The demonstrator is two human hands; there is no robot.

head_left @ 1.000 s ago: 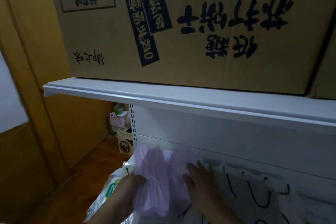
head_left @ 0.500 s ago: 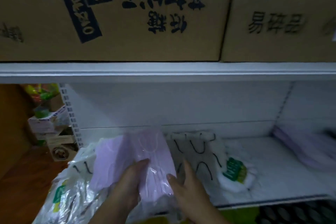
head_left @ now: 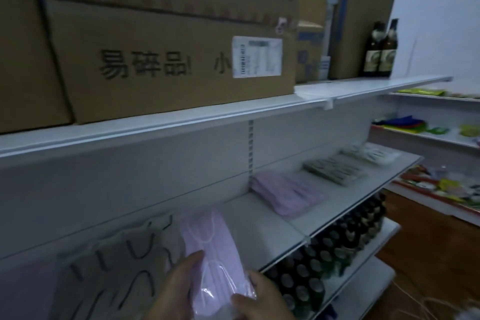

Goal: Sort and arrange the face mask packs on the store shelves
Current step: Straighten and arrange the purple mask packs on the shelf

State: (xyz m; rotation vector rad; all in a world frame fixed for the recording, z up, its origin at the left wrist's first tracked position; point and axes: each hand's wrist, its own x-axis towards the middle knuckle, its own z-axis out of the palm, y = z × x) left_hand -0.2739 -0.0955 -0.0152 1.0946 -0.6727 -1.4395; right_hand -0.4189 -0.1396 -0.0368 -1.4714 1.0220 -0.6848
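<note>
Head view looks along a white store shelf point(head_left: 259, 213), with both hands low in the picture. A lilac mask pack point(head_left: 211, 249) in clear film is held between them, raised just in front of the shelf's near end. The left hand point(head_left: 176, 291) has its thumb curled over the pack's left edge — the fingers behind are hidden. The right hand point(head_left: 262, 299) pinches the lower right corner, thumb on top.

Behind the held pack lie white masks with black ear loops point(head_left: 124, 254). Further along the same shelf sits a stack of lilac packs point(head_left: 288, 195), well apart from the hands, and beyond it some grey-green packs point(head_left: 335, 169), too blurred to read. Dark bottles point(head_left: 337, 241) crowd the shelf below; cardboard boxes point(head_left: 171, 60) fill the one above.

The pack looks light and floppy, and its film glossy — likely slippery. It would probably sag if held by one corner, so gripping both long edges, or supporting it flat from beneath, seems the safer hold. The matching lilac stack looks like its natural place.
</note>
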